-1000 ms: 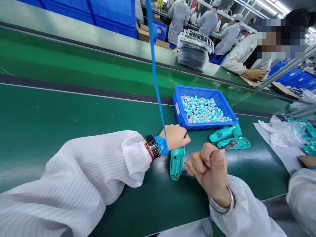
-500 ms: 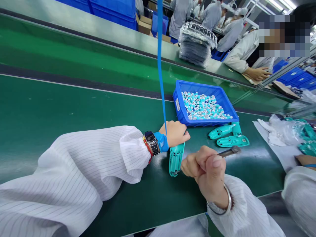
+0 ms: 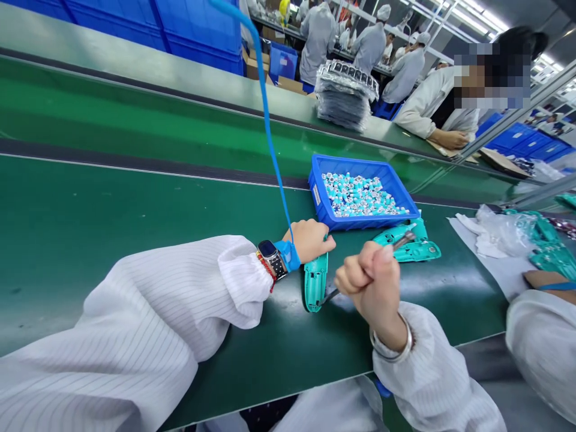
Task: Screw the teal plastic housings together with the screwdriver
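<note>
My left hand (image 3: 309,240) is closed over the top of a teal plastic shell (image 3: 315,281) that lies on the green belt (image 3: 90,216). A blue wrist strap with a cord (image 3: 270,138) and a watch sit on that wrist. My right hand (image 3: 369,282) is a fist round a thin metal tool (image 3: 402,240). The tool's lower tip touches the bottom end of the shell. Two more teal shells (image 3: 411,240) lie just beyond my right hand.
A blue bin (image 3: 321,207) of several small teal-and-white parts stands behind the shells. White paper and clear bags (image 3: 499,237) lie to the right, beside another person's sleeve (image 3: 540,336). A wrapped stack of trays (image 3: 344,93) and seated workers are across the line.
My right fist has risen a little and tilted, still gripping the tool against the shell. My view has shifted slightly. The left hand stays on the shell.
</note>
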`<state>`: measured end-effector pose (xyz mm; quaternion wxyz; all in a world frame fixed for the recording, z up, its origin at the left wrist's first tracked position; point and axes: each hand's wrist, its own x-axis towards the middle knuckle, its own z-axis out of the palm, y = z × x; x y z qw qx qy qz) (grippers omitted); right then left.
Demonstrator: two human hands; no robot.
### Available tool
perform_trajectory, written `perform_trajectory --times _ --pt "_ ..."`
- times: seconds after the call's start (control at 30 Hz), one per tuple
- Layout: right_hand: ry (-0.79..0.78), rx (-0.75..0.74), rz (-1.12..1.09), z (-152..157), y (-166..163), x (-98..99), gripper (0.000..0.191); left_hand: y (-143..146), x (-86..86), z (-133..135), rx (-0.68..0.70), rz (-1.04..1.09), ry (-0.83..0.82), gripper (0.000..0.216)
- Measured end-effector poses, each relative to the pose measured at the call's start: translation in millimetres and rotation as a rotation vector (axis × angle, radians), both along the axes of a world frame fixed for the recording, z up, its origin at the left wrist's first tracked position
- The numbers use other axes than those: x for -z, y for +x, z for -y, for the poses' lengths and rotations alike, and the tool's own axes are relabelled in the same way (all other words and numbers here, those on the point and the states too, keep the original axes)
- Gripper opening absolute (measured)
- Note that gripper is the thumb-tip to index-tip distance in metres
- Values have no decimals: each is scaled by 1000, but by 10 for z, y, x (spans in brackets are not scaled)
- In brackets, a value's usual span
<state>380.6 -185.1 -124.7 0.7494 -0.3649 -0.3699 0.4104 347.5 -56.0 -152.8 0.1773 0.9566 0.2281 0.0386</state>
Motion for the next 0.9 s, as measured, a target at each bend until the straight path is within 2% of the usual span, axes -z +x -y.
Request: perform_trajectory --times 0.1,0.67,0.9 --pt "0 40 -1 24 49 -26 43 11 19 -5 3 9 5 37" --pt "-21 37 46 -7 -33 45 41 11 0 11 -12 -17 -1 38" --pt "70 22 132 5 -97 64 39 12 9 24 -14 5 4 38"
